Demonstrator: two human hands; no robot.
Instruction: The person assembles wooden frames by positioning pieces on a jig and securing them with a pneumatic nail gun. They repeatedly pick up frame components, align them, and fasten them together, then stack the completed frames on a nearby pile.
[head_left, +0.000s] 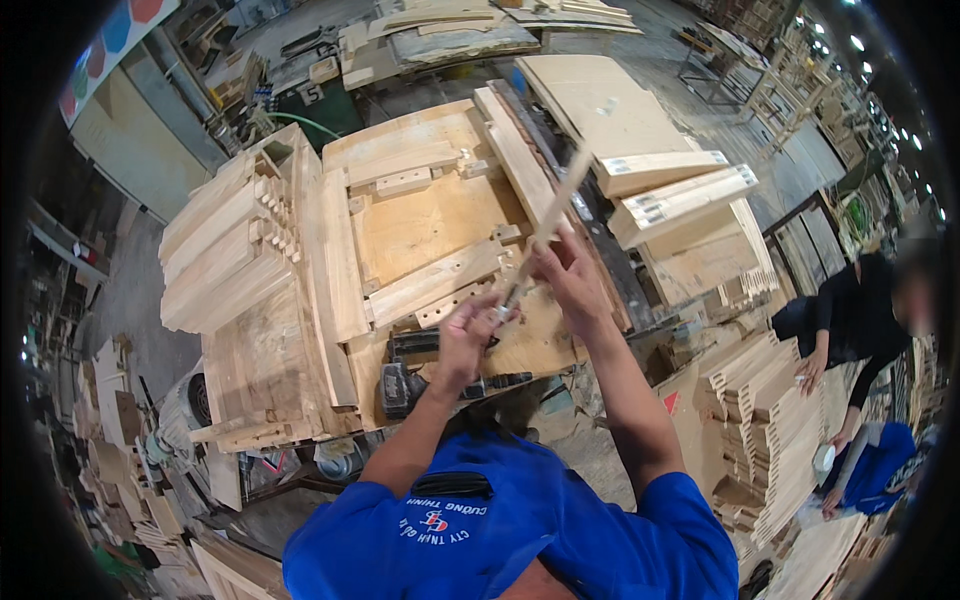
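Observation:
A thin, pale strip [566, 190], probably wood and blurred by motion, slants up and away above the bench. My right hand [577, 285] has its fingers closed around the lower part of the strip. My left hand [467, 337] is pinched at the strip's near end, next to a small whitish piece I cannot make out. Beneath the hands lies a plywood board [430, 230] with wooden rails around it. A rail with drilled holes [455, 303] rests just beyond my left hand. A dark cordless drill [402, 388] lies by my left wrist.
Stacked wooden parts [228, 250] stand on the left of the bench. To the right, thick wooden pieces [683, 205] lie on panels beyond a dark metal rail [575, 190]. Slotted boards [765, 430] are piled lower right, near a person in dark clothes [850, 310] and another in blue.

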